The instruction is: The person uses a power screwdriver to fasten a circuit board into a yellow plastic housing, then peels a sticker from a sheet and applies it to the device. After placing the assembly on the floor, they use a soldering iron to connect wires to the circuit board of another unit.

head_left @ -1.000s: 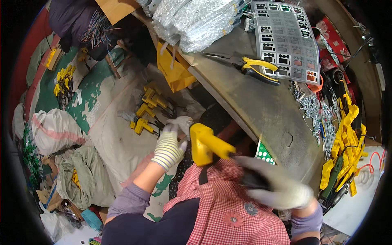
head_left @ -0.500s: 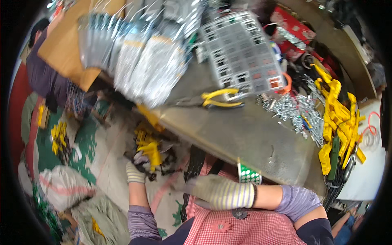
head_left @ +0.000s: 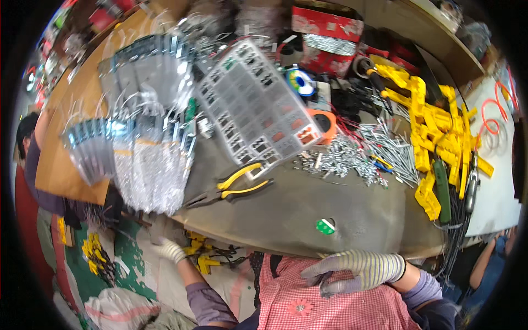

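My right hand [head_left: 360, 271], in a striped knit glove with greyed fingers, hovers before the apron at the table's front edge. Its fingers are stretched out, thumb apart, with nothing seen in them. Further left and lower, my left hand [head_left: 169, 251], gloved alike, reaches out beside a pile of yellow parts with black cables [head_left: 206, 261]; it looks open, though small and blurred. On the table [head_left: 269, 220] near its front edge lies a small green piece with white dots [head_left: 325, 226]. Yellow-handled pliers [head_left: 234, 187] rest left of it, away from both hands.
A clear compartment box [head_left: 258, 104] lies mid-table, with loose screws [head_left: 346, 159] to its right. Bagged clear-plastic pieces [head_left: 151, 176] stand at left. Yellow plastic parts [head_left: 434, 126] and a green-handled tool [head_left: 441, 190] occupy the right. Another person [head_left: 41, 148] is at far left.
The view has swung, bringing more of the table in. My right hand has shifted right in the view, its fingers spread. The green dotted piece, formerly at the table's edge, now shows on the tabletop.
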A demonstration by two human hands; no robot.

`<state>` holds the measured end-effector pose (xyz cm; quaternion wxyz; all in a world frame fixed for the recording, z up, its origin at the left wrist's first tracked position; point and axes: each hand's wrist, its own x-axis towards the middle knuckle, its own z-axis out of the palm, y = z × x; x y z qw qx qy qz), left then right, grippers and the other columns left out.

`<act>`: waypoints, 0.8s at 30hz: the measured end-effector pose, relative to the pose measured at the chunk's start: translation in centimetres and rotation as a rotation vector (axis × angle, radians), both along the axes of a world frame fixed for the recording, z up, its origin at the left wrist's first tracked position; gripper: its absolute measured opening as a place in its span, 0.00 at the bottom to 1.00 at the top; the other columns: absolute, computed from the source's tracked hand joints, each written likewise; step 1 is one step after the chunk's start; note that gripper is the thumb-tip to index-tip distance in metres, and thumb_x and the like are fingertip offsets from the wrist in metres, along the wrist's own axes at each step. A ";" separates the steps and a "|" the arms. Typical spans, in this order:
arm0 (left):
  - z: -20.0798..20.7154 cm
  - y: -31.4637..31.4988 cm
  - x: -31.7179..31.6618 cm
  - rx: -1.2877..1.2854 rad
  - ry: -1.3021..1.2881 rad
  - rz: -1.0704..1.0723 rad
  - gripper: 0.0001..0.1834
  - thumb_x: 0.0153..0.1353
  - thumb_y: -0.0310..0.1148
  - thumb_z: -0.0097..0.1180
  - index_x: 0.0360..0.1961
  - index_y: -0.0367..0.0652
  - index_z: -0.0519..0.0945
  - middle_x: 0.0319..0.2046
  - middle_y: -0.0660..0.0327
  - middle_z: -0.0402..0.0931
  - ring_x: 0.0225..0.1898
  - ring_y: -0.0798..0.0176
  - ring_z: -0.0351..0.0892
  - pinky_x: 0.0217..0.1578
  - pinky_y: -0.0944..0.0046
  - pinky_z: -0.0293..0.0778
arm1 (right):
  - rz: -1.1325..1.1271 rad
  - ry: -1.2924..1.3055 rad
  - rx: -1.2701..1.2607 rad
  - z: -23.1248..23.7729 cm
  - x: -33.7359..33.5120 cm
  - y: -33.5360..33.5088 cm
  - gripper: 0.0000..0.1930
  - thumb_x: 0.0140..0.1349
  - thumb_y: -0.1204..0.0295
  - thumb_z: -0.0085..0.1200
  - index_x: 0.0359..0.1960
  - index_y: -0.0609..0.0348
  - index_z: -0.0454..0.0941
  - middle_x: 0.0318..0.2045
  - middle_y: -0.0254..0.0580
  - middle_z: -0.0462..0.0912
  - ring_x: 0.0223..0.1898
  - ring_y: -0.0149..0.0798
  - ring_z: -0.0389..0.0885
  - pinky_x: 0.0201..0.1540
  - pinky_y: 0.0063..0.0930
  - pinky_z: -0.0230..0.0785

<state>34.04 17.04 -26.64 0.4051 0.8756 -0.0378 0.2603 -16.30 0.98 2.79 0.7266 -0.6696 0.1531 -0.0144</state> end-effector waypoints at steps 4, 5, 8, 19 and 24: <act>24.4 -7.6 -5.8 -0.126 -0.488 -0.349 0.24 0.72 0.40 0.48 0.56 0.26 0.75 0.57 0.40 0.75 0.57 0.43 0.75 0.61 0.49 0.68 | -0.029 0.029 0.164 0.3 -1.0 -0.7 0.26 0.68 0.73 0.56 0.67 0.63 0.67 0.49 0.48 0.82 0.50 0.40 0.83 0.55 0.34 0.75; 28.1 -9.4 -6.6 0.100 -0.605 -0.541 0.23 0.71 0.39 0.49 0.55 0.28 0.77 0.55 0.40 0.77 0.58 0.42 0.75 0.61 0.49 0.67 | -0.018 -0.019 0.097 -0.1 -1.1 -0.9 0.26 0.68 0.73 0.55 0.67 0.62 0.67 0.49 0.48 0.82 0.49 0.40 0.83 0.54 0.34 0.75; 31.1 -16.6 -7.4 0.112 -0.524 -0.897 0.23 0.68 0.42 0.53 0.52 0.30 0.80 0.50 0.39 0.79 0.52 0.41 0.78 0.57 0.48 0.69 | -0.007 -0.072 0.008 -0.2 -2.1 -1.6 0.24 0.67 0.72 0.54 0.65 0.61 0.70 0.48 0.48 0.83 0.49 0.39 0.82 0.54 0.33 0.74; 32.9 -16.3 -5.0 0.197 -0.485 -0.922 0.28 0.62 0.29 0.61 0.63 0.32 0.71 0.62 0.44 0.73 0.60 0.46 0.75 0.63 0.52 0.68 | -0.729 0.291 -1.302 1.4 -6.0 -14.0 0.12 0.60 0.70 0.56 0.45 0.53 0.80 0.31 0.50 0.82 0.38 0.52 0.84 0.43 0.45 0.78; 33.2 -13.7 -16.3 -0.526 -0.070 -1.382 0.29 0.60 0.31 0.62 0.63 0.39 0.73 0.59 0.50 0.71 0.55 0.50 0.76 0.57 0.52 0.71 | -0.716 0.455 -1.459 -0.1 0.7 -21.4 0.15 0.60 0.70 0.57 0.49 0.52 0.77 0.42 0.47 0.78 0.44 0.51 0.81 0.45 0.44 0.77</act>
